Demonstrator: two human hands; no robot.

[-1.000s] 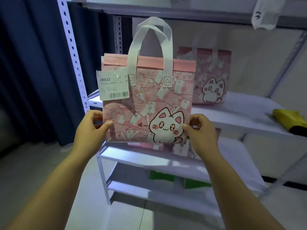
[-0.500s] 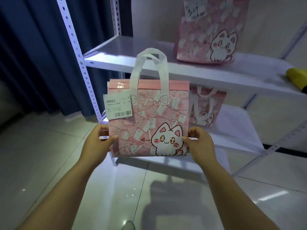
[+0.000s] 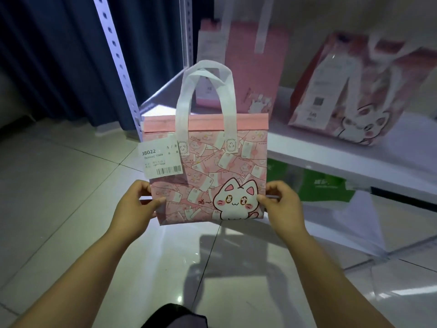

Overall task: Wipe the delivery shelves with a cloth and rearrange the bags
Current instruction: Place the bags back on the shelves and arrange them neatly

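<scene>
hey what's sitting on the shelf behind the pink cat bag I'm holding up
Behind the held bag, two more pink bags stand on the shelf: one upright directly behind, one tilted farther right. The held bag covers the upright one's lower left corner and that stretch of shelf.

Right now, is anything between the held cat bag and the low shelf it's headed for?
Nothing visible blocks it. Both hands, left hand and right hand, hold the cat bag before the shelf's free left end; two pink bags stand farther back and right.
</scene>
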